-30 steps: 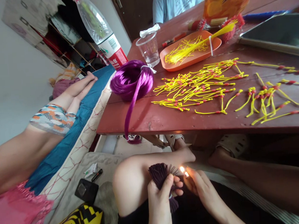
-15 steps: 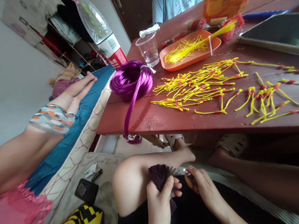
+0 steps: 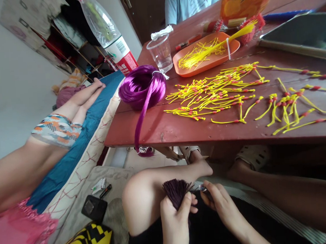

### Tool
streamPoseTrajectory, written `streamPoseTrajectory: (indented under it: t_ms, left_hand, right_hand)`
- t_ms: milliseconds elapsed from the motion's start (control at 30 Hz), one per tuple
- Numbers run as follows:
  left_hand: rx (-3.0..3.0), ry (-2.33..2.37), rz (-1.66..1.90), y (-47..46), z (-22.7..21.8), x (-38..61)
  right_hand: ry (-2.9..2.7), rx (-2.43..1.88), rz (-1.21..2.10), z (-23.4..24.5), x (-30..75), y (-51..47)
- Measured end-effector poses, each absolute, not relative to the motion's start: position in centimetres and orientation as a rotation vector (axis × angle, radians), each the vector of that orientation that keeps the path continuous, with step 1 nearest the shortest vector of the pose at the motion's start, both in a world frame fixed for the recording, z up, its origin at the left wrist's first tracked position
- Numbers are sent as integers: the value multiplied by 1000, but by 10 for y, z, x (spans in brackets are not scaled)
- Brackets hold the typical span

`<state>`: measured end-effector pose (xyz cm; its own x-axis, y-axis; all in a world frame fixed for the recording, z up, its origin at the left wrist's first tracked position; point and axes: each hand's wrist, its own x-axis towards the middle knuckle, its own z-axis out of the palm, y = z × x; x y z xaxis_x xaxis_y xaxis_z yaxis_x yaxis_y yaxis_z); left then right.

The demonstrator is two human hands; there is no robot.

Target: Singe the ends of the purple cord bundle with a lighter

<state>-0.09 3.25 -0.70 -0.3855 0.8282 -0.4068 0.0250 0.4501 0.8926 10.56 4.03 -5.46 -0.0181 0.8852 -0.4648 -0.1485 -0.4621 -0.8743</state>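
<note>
A bundle of dark purple cords (image 3: 176, 192) fans out at the top of my left hand (image 3: 176, 213), whose fingers are wrapped round it over my lap. Just to its right, my right hand (image 3: 219, 199) is closed on a lighter (image 3: 205, 190), its metal top turned toward the cord ends. A small gap separates the lighter from the bundle. Most of the lighter's body is hidden by my fingers. On the table beyond lie a coil of shiny purple thread (image 3: 143, 87), its tail hanging over the edge, and many yellow cords with red bands (image 3: 213, 96).
The red-brown table (image 3: 185, 131) holds an orange tray (image 3: 184, 72) of yellow strands, a plastic cup (image 3: 161, 54), a bottle (image 3: 114, 40) and a tablet-like dark slab (image 3: 301, 36). A person lies on the bed (image 3: 58, 180) at left; another person's shirt (image 3: 191, 4) shows behind the table.
The small flame at the lighter's top no longer shows. Both hands stay nearly in place, the cords still in my left hand and the lighter in my right.
</note>
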Motion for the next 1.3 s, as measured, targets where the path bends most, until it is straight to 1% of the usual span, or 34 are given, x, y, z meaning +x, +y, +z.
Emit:
streamPoseTrajectory:
  t_ms: [200,467,733,1100,1300]
  left_hand:
    - [759,1740,1046,33,-3,0]
    - [657,1644,1019,34,8,1]
    - [617,1612,976,32,9,4]
    - [608,1619,978,31,7,4]
    - [646,1626,963,32,5,1]
  right_hand:
    - [-818,-1419,1655,-48,107,43]
    - [-777,-1418,1665,-51,108,44]
    - [-828,-1373,1701,-53,106,43]
    - [-765,-1437,1625,-57,104,40]
    - [-825,-1433,1624,-51,108,43]
